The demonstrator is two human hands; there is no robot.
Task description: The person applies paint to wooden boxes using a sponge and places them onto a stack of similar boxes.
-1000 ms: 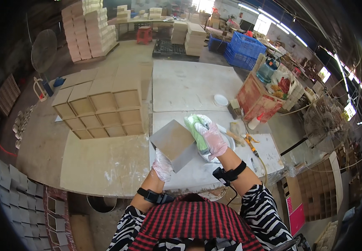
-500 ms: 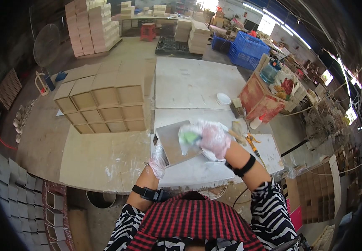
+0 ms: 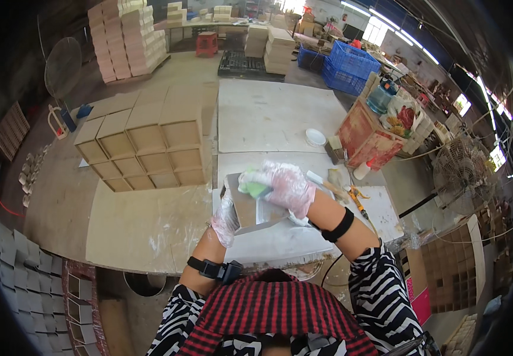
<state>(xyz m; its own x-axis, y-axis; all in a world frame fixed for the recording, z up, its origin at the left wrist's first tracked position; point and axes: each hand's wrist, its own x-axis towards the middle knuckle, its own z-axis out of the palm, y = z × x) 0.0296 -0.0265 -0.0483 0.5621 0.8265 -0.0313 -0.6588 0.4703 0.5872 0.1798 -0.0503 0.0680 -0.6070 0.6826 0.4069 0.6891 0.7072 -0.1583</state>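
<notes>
Your left hand (image 3: 225,224) in thin clear plastic, clasping the left side of a grey-and-brown rectangular box (image 3: 245,210), your plastic-gloved right hand (image 3: 290,187) curled around a blurred pale-green pad (image 3: 254,189) over its face, box at the white-sheeted worktop's (image 3: 274,121) near side, right of stacked tan boxes (image 3: 149,139)

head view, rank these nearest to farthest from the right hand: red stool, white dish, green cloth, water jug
From the right hand:
1. Green cloth: in its grasp
2. White dish: ahead, slightly right
3. Water jug: farther ahead, well to the right
4. Red stool: far ahead, to the left
</notes>
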